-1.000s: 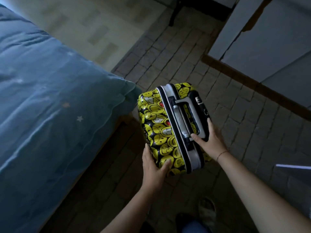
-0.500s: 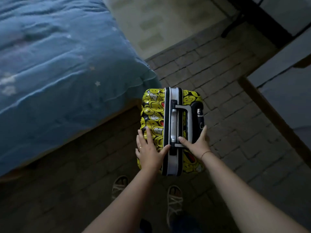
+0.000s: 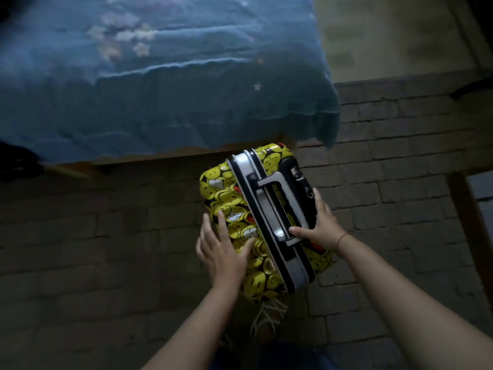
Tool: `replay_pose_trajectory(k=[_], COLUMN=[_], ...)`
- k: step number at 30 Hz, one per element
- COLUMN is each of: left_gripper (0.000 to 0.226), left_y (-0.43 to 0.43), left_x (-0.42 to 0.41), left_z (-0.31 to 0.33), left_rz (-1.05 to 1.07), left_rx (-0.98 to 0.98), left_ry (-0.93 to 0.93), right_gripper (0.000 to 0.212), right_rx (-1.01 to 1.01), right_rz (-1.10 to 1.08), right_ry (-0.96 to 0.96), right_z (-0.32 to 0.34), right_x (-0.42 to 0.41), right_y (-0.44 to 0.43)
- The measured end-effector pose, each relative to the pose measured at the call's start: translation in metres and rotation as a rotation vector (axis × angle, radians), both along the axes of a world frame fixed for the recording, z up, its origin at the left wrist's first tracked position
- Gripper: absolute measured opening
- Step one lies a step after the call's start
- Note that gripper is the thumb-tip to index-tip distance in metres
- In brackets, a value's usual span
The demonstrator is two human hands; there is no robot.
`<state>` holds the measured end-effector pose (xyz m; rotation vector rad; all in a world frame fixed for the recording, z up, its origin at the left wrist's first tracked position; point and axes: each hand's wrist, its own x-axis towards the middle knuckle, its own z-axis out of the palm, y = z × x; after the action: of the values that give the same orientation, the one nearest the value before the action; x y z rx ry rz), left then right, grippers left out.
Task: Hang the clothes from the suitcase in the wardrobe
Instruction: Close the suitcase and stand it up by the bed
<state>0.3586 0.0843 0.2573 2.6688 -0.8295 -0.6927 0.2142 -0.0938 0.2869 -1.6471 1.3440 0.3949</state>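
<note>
A small hard suitcase (image 3: 240,209), yellow with smiley faces and a silver frame, stands closed on the brick floor in front of me, tilted. Its grey top handle (image 3: 269,204) faces up. My left hand (image 3: 221,249) lies flat with straight fingers against the suitcase's left yellow side. My right hand (image 3: 320,222) rests on the right side, fingers along the black edge and thumb touching the handle's near end. No clothes and no wardrobe interior show.
A bed with a blue star-print cover (image 3: 160,76) fills the upper left, its wooden edge just behind the suitcase. A dark wooden furniture edge (image 3: 464,209) runs down the right. My sandalled foot (image 3: 266,319) is under the suitcase's near end. Brick-pattern floor surrounds it.
My view has turned toward the bed. The suitcase has swung round and tilted between my hands. My left hand has slid up flat on the side; my right stays by the handle.
</note>
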Motion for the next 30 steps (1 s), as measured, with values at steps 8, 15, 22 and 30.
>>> replay_pose_trajectory(k=[8,15,22,30], left_gripper=[0.110,0.109,0.108,0.123], left_y=[0.082,0.184,0.258,0.348], left_x=[0.139,0.156,0.190,0.240], left_z=[-0.010,-0.013,-0.009,-0.003], left_rz=[-0.286,0.156,0.439,0.614], left_rx=[0.192,0.203,0.170,0.057], left_ry=[-0.083,-0.046,0.052,0.076], right_gripper=[0.106,0.101,0.117,0.121], right_rx=[-0.072,-0.541,-0.169,-0.089], right_rz=[0.616,0.400,0.022,0.305], right_ry=[0.034,0.044,0.106,0.062], right_z=[-0.006,-0.002,-0.014,-0.009], right_x=[0.147,0.220,0.218,0.316], right_y=[0.030,0.164,0.262,0.309])
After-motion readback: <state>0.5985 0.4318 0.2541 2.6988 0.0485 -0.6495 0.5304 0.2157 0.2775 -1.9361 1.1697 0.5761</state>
